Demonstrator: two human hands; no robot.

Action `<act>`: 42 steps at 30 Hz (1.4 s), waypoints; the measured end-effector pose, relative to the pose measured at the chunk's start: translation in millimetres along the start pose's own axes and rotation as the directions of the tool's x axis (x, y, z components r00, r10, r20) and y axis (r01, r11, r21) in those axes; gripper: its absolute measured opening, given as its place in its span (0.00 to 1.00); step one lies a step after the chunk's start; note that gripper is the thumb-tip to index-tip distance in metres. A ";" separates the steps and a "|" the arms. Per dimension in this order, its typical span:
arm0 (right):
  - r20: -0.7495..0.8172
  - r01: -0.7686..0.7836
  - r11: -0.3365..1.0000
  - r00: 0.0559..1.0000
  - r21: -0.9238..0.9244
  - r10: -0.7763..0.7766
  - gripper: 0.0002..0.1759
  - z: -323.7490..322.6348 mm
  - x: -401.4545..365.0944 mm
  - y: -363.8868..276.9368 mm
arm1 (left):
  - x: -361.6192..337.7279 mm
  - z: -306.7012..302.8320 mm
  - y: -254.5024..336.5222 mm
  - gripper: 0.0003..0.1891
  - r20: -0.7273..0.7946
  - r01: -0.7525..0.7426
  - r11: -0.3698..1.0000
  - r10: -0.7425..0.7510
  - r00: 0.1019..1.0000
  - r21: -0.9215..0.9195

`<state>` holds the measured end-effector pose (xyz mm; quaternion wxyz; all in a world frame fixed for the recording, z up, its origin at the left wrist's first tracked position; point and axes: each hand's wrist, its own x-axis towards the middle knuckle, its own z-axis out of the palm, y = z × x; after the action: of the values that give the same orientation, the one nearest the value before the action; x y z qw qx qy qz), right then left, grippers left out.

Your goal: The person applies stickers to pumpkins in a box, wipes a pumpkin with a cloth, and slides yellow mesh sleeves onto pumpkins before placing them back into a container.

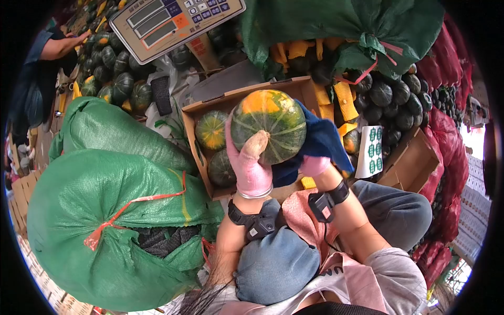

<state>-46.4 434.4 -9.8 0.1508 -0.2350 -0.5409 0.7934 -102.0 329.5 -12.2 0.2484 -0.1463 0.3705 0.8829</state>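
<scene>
A round green pumpkin (275,131) with pale stripes and an orange patch is held up over an open cardboard box (202,184). My left hand (251,170), in a pink glove, grips it from the left and below, thumb lying across its front. On the other side my right hand (315,165), also pink-gloved, is closed on a dark blue cloth (321,140) that lies against the pumpkin's right side; most of its fingers are hidden by the cloth. Inside the box's left part sit two more pumpkins, one green and orange (212,130), one darker (222,169).
Green woven sacks (105,194) bulge at the left. A weighing scale (176,21) stands beyond the box. Piled pumpkins (386,94), a sticker sheet (370,149) and another carton (417,163) are to the right. Another person's arm (60,47) reaches in at upper left.
</scene>
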 end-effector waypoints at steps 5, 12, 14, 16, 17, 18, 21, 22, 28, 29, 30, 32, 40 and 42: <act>0.082 0.401 0.633 0.878 -0.662 -0.471 0.26 -6.1 -20.2 43.0 | 9.7 4.3 -4.1 0.21 0.005 0.003 0.996 -0.002 1.000 -0.084; -0.175 0.149 0.835 0.944 -0.530 -0.279 0.16 18.5 -8.2 -15.0 | 18.2 -8.3 8.9 0.37 0.302 -0.276 0.927 0.195 0.933 0.253; -0.220 0.104 0.899 0.952 -0.425 -0.214 0.16 13.4 5.2 -17.0 | 18.6 -12.3 7.4 0.41 0.378 -0.334 0.887 0.204 0.903 0.319; -0.137 0.059 0.906 0.982 -0.419 -0.127 0.18 1.6 15.1 -26.3 | 18.9 -19.3 4.3 0.48 0.467 -0.273 0.930 0.133 0.874 0.246; -0.079 0.133 0.932 0.982 -0.338 -0.169 0.18 -8.0 13.3 -13.1 | 17.8 -20.5 -0.1 0.54 0.481 -0.197 0.973 0.116 0.869 0.121; -0.065 0.129 0.931 0.985 -0.343 -0.160 0.18 -4.9 12.3 -14.2 | 21.5 -23.9 -1.1 0.57 0.550 -0.262 0.954 0.142 0.823 0.146; -0.046 -0.009 0.877 0.999 -0.480 -0.015 0.20 0.9 6.9 -18.8 | 21.2 -29.2 -4.0 0.62 0.565 -0.247 0.943 0.082 0.821 0.223; 0.049 0.063 0.835 0.998 -0.546 -0.044 0.20 -2.6 4.1 -22.5 | 20.6 -30.9 -3.6 0.62 0.597 -0.309 0.906 0.081 0.798 0.290; 0.631 0.656 0.275 0.754 -0.703 -0.183 0.18 3.2 -3.8 -43.3 | 30.1 -33.0 4.3 0.55 0.654 -0.459 0.796 0.108 0.749 0.394; 0.627 0.642 0.100 0.765 -0.760 -0.149 0.17 8.4 -7.5 -44.3 | 32.9 -36.4 -9.2 0.48 0.638 -0.588 0.673 0.219 0.738 0.450; 0.572 0.576 -0.007 0.810 -0.817 -0.133 0.17 13.6 -7.4 -44.7 | 33.0 -35.4 -9.1 0.47 0.728 -0.737 0.467 0.248 0.639 0.488; 0.425 0.419 -0.076 0.896 -0.905 -0.128 0.16 19.6 -0.2 -46.9 | 22.9 -31.8 -16.2 0.46 0.775 -0.771 0.236 0.096 0.624 0.591; 0.057 -0.018 0.936 0.997 -0.351 0.041 0.18 -64.5 0.2 -3.9 | -1.4 -22.8 -38.4 0.55 0.636 -0.436 0.766 0.044 0.770 0.474; -0.083 -0.220 0.975 0.973 -0.030 0.217 0.26 -67.5 -24.9 10.3 | 5.7 -16.5 -37.9 0.56 0.638 -0.554 0.664 0.149 0.756 0.502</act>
<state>10.9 471.5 -34.6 0.0796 -0.3272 -0.5205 0.7846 -84.8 342.2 -48.0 0.1939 0.2881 0.5947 0.7251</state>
